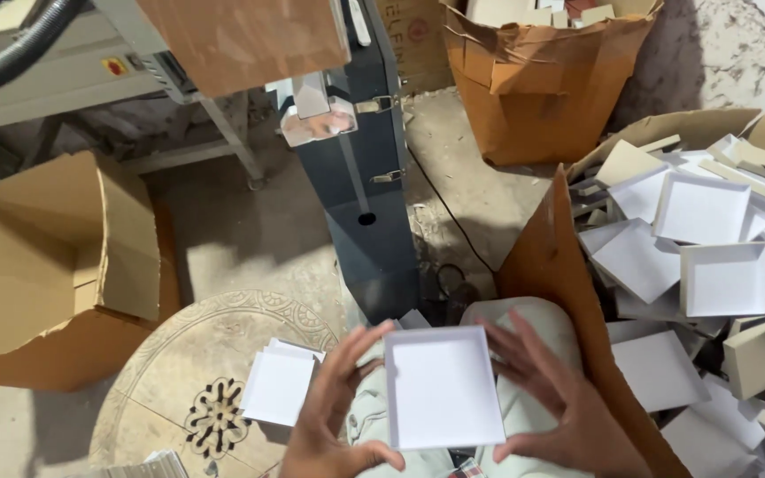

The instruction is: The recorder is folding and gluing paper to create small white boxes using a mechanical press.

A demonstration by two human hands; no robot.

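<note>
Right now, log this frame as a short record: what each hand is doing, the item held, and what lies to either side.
held item: shallow white tray box, open side up, square-ish
left hand: grips the tray's left edge, thumb under its lower corner
right hand: fingers spread along the tray's right edge
right side: large cardboard carton heaped with similar white trays
left side: small stack of white trays on the patterned floor; open cardboard box
ahead: dark blue machine column
</note>
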